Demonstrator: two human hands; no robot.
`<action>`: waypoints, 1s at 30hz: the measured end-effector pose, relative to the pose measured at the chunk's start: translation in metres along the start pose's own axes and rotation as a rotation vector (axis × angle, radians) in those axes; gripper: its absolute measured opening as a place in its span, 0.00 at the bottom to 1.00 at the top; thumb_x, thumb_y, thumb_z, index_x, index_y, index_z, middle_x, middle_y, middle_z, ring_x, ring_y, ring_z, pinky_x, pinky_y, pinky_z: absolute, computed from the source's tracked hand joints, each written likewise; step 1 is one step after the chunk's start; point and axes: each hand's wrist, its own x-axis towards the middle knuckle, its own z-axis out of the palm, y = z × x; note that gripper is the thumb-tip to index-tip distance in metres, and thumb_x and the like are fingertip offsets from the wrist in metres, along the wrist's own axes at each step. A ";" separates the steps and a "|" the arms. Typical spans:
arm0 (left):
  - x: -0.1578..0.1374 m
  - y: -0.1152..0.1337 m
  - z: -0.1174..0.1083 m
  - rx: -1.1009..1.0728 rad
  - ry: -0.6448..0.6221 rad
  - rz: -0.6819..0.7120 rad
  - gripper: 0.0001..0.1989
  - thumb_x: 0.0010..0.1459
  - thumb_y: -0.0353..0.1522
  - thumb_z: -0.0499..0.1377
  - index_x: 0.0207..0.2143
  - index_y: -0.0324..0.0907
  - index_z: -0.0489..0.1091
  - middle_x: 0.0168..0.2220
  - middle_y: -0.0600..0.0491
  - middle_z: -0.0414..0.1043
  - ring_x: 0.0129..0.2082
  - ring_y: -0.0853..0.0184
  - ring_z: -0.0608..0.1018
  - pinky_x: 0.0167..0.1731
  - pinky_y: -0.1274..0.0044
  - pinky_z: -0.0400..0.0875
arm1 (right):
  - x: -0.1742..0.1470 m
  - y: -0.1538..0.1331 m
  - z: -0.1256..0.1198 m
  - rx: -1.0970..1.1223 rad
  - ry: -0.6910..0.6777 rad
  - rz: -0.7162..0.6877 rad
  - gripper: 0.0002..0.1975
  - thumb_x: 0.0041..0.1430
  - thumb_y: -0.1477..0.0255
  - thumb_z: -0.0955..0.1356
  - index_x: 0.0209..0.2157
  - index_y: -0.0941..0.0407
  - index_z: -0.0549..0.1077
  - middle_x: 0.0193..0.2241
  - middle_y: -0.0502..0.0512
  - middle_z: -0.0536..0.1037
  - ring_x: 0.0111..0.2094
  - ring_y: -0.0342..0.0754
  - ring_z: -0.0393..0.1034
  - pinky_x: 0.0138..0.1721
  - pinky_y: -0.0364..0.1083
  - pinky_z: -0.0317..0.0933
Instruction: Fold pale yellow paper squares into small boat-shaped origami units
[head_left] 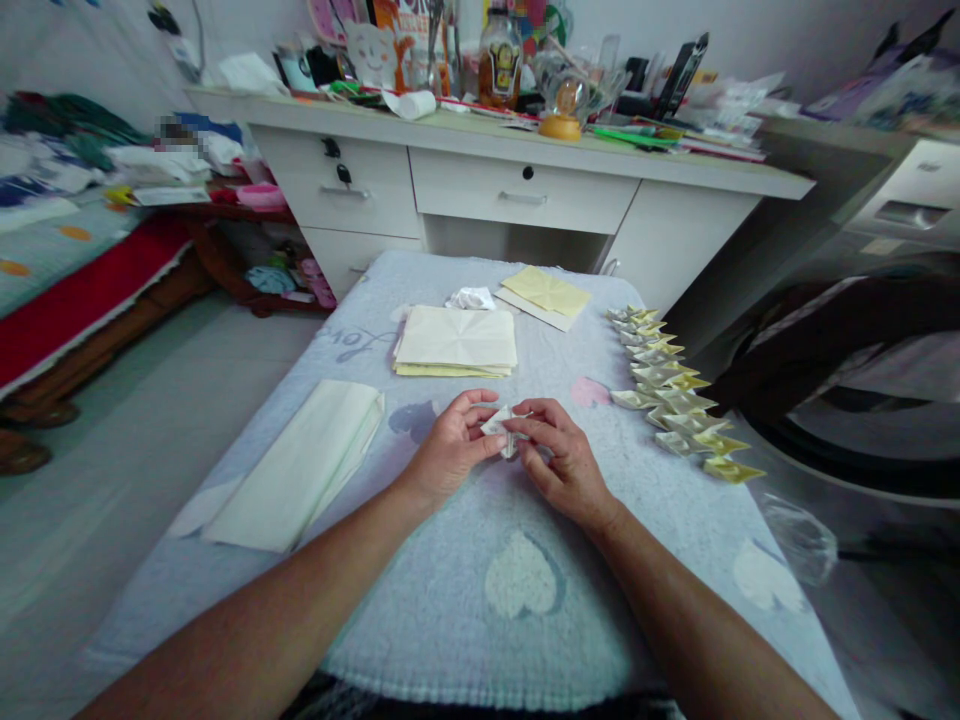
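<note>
Between my two hands, above the middle of the cloth-covered table (450, 640), is a small piece of folded white paper (497, 424). My left hand (455, 437) pinches its left side between thumb and fingers. From the other side, the fingers of my right hand (559, 455) close on its right edge and cover part of it. Beyond my hands lies a stack of creased cream and yellow sheets (456, 340). Several folded paper boats (679, 400), white and yellow, stand in a row along the table's right side.
A long folded white paper bundle (300, 465) lies on the left. Crumpled white paper (471, 298) and a yellow sheet (546, 289) over a white one lie at the back. Behind stands a white desk (525, 170) with a jar (500, 60); a washing machine (911, 215) is at right.
</note>
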 end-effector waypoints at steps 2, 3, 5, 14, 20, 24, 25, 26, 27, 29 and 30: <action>0.000 0.000 0.000 0.023 0.005 -0.002 0.29 0.45 0.28 0.67 0.49 0.43 0.60 0.38 0.54 0.71 0.35 0.70 0.76 0.37 0.78 0.69 | 0.001 -0.001 0.001 0.053 0.024 0.078 0.20 0.57 0.77 0.65 0.52 0.50 0.67 0.46 0.57 0.69 0.44 0.49 0.66 0.41 0.48 0.65; 0.000 0.000 0.001 0.040 0.006 0.000 0.29 0.45 0.28 0.67 0.49 0.43 0.60 0.38 0.54 0.71 0.35 0.70 0.76 0.36 0.78 0.69 | 0.001 -0.002 0.001 0.084 0.046 0.138 0.20 0.58 0.75 0.65 0.52 0.52 0.65 0.45 0.57 0.70 0.42 0.48 0.67 0.39 0.47 0.65; -0.001 0.001 0.001 0.078 0.005 0.003 0.28 0.45 0.28 0.66 0.49 0.43 0.61 0.38 0.54 0.71 0.33 0.71 0.75 0.35 0.79 0.68 | 0.002 -0.001 0.002 0.156 0.082 0.271 0.16 0.58 0.71 0.66 0.49 0.54 0.65 0.39 0.55 0.71 0.37 0.46 0.67 0.35 0.45 0.64; -0.002 0.001 0.001 0.263 -0.008 0.020 0.13 0.49 0.32 0.66 0.38 0.38 0.70 0.32 0.54 0.73 0.30 0.71 0.74 0.33 0.79 0.68 | 0.003 0.005 0.005 0.361 -0.064 0.463 0.17 0.57 0.57 0.68 0.27 0.56 0.66 0.21 0.46 0.65 0.23 0.41 0.57 0.25 0.41 0.53; -0.002 0.003 0.000 0.336 0.015 0.027 0.10 0.52 0.36 0.63 0.32 0.37 0.71 0.26 0.55 0.70 0.26 0.71 0.71 0.29 0.79 0.65 | 0.002 0.002 0.002 0.319 -0.129 0.394 0.17 0.59 0.58 0.67 0.25 0.56 0.65 0.21 0.46 0.62 0.23 0.40 0.55 0.26 0.41 0.51; -0.001 0.002 -0.002 0.394 -0.008 0.076 0.09 0.52 0.35 0.63 0.28 0.38 0.71 0.23 0.57 0.68 0.25 0.73 0.69 0.27 0.80 0.62 | 0.002 -0.001 0.002 0.336 -0.158 0.389 0.17 0.59 0.58 0.67 0.26 0.56 0.67 0.21 0.46 0.63 0.24 0.40 0.55 0.26 0.41 0.51; -0.001 0.002 -0.003 0.397 -0.016 0.084 0.09 0.53 0.35 0.62 0.27 0.38 0.71 0.23 0.57 0.67 0.25 0.73 0.68 0.27 0.80 0.62 | 0.002 -0.002 0.002 0.352 -0.167 0.391 0.17 0.59 0.58 0.66 0.27 0.56 0.67 0.22 0.46 0.64 0.24 0.40 0.56 0.26 0.41 0.51; -0.001 0.002 -0.003 0.400 -0.022 0.091 0.09 0.53 0.35 0.62 0.27 0.38 0.70 0.23 0.57 0.67 0.25 0.73 0.68 0.28 0.80 0.62 | 0.003 -0.002 0.002 0.366 -0.177 0.392 0.16 0.60 0.58 0.66 0.27 0.57 0.68 0.22 0.46 0.65 0.24 0.40 0.56 0.26 0.41 0.52; -0.001 0.002 -0.003 0.408 -0.024 0.097 0.09 0.53 0.35 0.62 0.27 0.38 0.70 0.23 0.57 0.67 0.25 0.73 0.68 0.28 0.80 0.62 | 0.002 -0.002 0.001 0.372 -0.185 0.392 0.16 0.60 0.58 0.66 0.28 0.57 0.68 0.22 0.47 0.65 0.24 0.40 0.57 0.26 0.41 0.52; -0.001 0.002 -0.004 0.445 -0.022 0.109 0.09 0.54 0.36 0.62 0.28 0.38 0.70 0.24 0.57 0.66 0.25 0.72 0.68 0.28 0.80 0.62 | 0.002 -0.002 0.001 0.347 -0.190 0.382 0.17 0.61 0.58 0.65 0.27 0.57 0.69 0.22 0.47 0.65 0.24 0.41 0.57 0.27 0.41 0.52; -0.001 0.002 -0.004 0.466 -0.019 0.115 0.09 0.54 0.36 0.62 0.29 0.38 0.70 0.24 0.57 0.66 0.26 0.72 0.68 0.28 0.80 0.62 | 0.002 -0.001 0.001 0.322 -0.185 0.377 0.17 0.61 0.58 0.65 0.26 0.57 0.69 0.21 0.46 0.64 0.24 0.41 0.56 0.27 0.41 0.52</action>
